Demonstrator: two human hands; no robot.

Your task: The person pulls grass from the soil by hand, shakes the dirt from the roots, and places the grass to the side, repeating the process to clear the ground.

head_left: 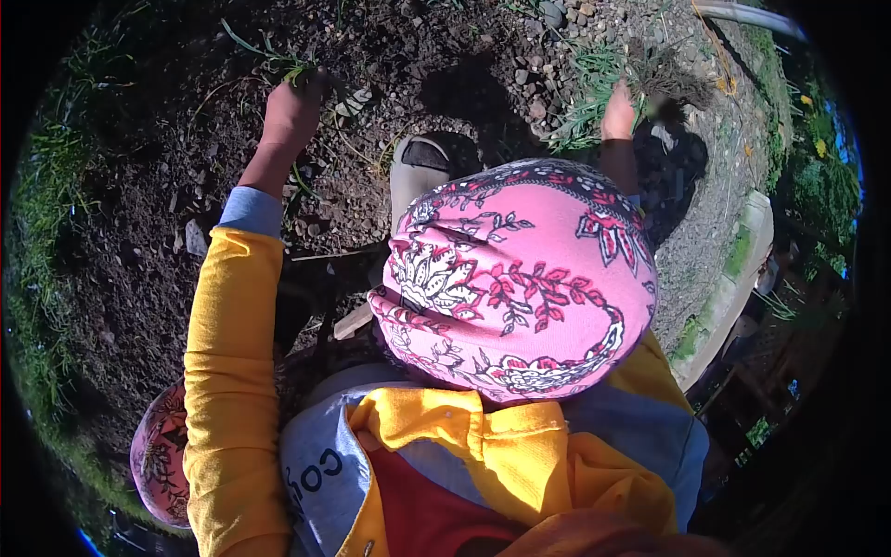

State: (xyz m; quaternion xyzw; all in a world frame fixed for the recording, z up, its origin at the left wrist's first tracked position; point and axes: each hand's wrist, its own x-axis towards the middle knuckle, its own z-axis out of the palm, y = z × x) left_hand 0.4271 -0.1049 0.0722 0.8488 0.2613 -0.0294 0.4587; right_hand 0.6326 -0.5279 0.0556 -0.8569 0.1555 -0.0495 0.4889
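Note:
My left hand reaches down to the dark soil at the upper left. Its fingers are closed around a small green weed with narrow leaves; the fingertips are partly hidden. On the right, my right hand grips a bunch of uprooted weeds. Feathery green leaves spread from one side of that fist, and a tangle of brown roots sticks out on the other. Between the hands, my bent knee in pink patterned cloth fills the middle of the view.
Loose soil with pebbles lies ahead. A grey shoe stands between the hands. Grass borders the left side. To the right run a pale concrete strip and a raised kerb-like edge.

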